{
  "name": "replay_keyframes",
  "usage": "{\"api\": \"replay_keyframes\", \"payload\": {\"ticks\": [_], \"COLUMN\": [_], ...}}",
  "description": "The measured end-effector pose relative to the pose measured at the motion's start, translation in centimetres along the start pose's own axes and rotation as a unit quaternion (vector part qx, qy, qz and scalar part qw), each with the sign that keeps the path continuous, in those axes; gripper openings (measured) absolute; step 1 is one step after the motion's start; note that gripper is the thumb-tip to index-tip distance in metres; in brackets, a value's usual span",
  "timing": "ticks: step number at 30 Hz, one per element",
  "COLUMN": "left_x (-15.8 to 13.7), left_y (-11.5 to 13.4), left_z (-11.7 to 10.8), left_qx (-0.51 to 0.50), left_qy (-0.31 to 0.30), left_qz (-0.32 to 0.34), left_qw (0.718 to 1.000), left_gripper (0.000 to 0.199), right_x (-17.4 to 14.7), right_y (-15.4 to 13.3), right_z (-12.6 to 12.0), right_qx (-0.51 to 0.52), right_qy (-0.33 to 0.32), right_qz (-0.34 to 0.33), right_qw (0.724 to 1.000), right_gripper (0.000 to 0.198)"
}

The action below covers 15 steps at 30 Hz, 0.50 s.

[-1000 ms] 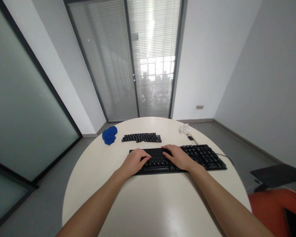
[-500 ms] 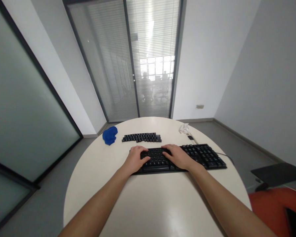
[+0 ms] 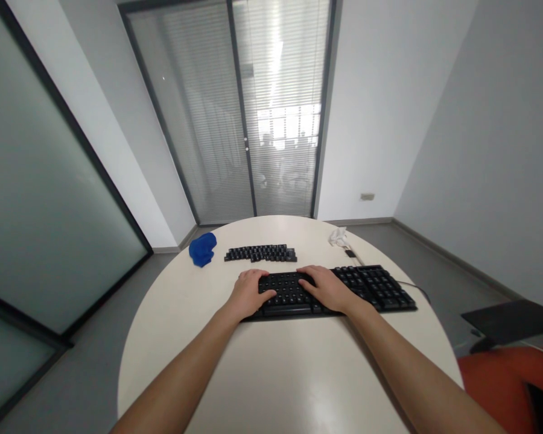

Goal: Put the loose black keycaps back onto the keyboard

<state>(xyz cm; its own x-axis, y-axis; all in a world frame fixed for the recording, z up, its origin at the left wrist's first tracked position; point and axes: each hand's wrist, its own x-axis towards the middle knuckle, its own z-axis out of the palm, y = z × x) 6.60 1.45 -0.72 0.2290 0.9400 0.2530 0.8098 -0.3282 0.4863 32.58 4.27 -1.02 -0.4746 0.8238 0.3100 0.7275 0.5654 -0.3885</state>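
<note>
Both the left hand (image 3: 248, 293) and right hand (image 3: 328, 287) lay flat and unclenched on the keyboard (image 3: 335, 290), fingers touching keys, grasping nothing.

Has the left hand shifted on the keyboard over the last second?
Yes. The left hand has slid a little left along the keyboard, now covering its left end, which showed beside the hand a second ago.

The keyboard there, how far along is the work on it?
Done: rows of loose keycaps lie behind the keyboard, with a blue lump beside them. In hand: both hands, left and right, rest on its keys. What remains cannot be told.
</note>
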Motion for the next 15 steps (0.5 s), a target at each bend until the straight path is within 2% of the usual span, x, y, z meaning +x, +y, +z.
{"api": "replay_keyframes", "payload": {"ticks": [4, 8, 11, 15], "left_x": [-0.1, 1.0, 2.2, 2.9], "left_y": [-0.3, -1.9, -3.4, -4.4], "left_z": [-0.2, -0.4, -0.5, -0.2], "left_qx": [0.006, 0.015, 0.020, 0.033], "left_qy": [0.034, 0.100, 0.112, 0.074], "left_qz": [0.012, 0.041, 0.071, 0.066], "left_qw": [0.999, 0.994, 0.991, 0.995], "left_gripper": [0.044, 0.032, 0.044, 0.061], "right_x": [0.0, 0.1, 0.1, 0.0], "right_y": [0.1, 0.1, 0.1, 0.1], "right_z": [0.1, 0.0, 0.0, 0.0], "right_qx": [0.008, 0.009, 0.008, 0.006], "right_qy": [0.002, 0.003, -0.001, -0.002], "right_qz": [0.002, 0.000, 0.002, 0.004], "right_qw": [1.000, 1.000, 1.000, 1.000], "right_gripper": [0.037, 0.036, 0.036, 0.037]}}
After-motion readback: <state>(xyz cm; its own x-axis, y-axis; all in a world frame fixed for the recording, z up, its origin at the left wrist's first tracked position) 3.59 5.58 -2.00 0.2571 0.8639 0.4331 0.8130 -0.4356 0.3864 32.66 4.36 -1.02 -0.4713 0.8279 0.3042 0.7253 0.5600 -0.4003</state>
